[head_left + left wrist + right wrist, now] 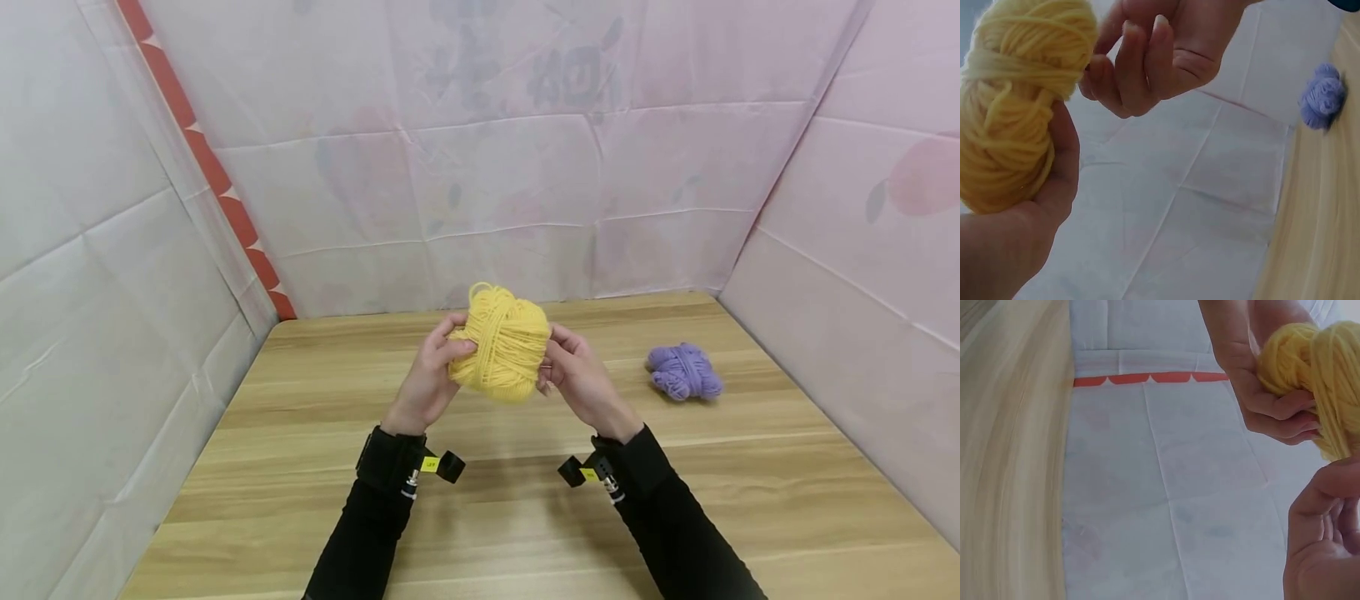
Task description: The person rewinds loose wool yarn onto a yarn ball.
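A skein of yellow yarn [501, 346] is held up over the table, with a loose loop standing out at its top. My left hand [431, 375] grips its left side, thumb across the front and fingers behind, as the right wrist view also shows. At the skein's right edge is my right hand [583, 379], its fingers bent and its fingertips right at the yarn; the pinching tips are partly hidden. In the left wrist view the right hand [1163, 56] shows several curled fingers beside the yellow yarn [1019, 106].
A purple skein of yarn [684, 372] lies on the wooden table [480, 533] to the right. Pale printed sheets [495, 183] stand behind the table and along both sides. A red scalloped strip [198, 154] runs down the left back corner.
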`<act>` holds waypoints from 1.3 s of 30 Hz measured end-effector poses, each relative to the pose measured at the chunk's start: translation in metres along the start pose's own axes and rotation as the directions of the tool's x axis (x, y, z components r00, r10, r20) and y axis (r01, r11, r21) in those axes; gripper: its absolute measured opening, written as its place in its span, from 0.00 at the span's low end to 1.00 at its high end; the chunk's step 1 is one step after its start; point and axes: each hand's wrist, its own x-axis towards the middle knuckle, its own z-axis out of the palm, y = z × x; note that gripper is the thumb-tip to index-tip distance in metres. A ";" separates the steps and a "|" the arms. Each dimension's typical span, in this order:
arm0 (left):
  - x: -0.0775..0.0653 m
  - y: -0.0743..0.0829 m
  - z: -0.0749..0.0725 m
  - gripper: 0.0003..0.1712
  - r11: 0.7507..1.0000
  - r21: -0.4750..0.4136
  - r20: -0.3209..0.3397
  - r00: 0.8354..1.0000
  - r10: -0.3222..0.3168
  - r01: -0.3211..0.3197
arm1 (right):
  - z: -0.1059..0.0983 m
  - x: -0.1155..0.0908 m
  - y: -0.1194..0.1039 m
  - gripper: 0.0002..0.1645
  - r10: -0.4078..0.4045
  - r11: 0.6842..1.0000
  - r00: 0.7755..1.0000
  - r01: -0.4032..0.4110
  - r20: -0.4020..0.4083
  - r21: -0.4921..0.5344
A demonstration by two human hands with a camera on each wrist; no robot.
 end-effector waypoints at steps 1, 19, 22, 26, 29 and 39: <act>0.000 0.000 0.000 0.16 1.000 0.019 -0.002 1.000 -0.005 0.005 | 0.001 0.000 -0.001 0.11 -0.003 1.000 1.000 0.003 -0.017 -0.013; 0.007 -0.004 0.017 0.26 0.841 0.514 -0.233 0.971 -0.054 0.170 | -0.006 0.004 0.008 0.30 0.063 0.994 0.991 -0.072 -0.114 -0.081; 0.008 -0.004 0.005 0.30 0.830 0.524 -0.266 0.962 -0.051 0.189 | -0.028 0.005 0.010 0.27 0.100 0.993 0.980 -0.110 -0.174 -0.047; 0.018 -0.040 -0.054 0.33 0.848 0.522 -0.262 0.963 0.060 0.089 | -0.068 0.002 0.009 0.24 0.159 0.986 0.950 -0.165 -0.267 -0.001; 0.029 -0.079 -0.116 0.33 0.839 0.544 -0.244 0.958 0.153 0.005 | -0.101 0.000 0.009 0.24 0.201 0.978 0.919 -0.206 -0.339 0.022; 0.019 -0.053 -0.104 0.29 0.846 0.531 -0.297 0.945 0.135 0.046 | -0.173 -0.016 0.017 0.38 0.292 0.918 0.838 -0.381 -0.462 -0.111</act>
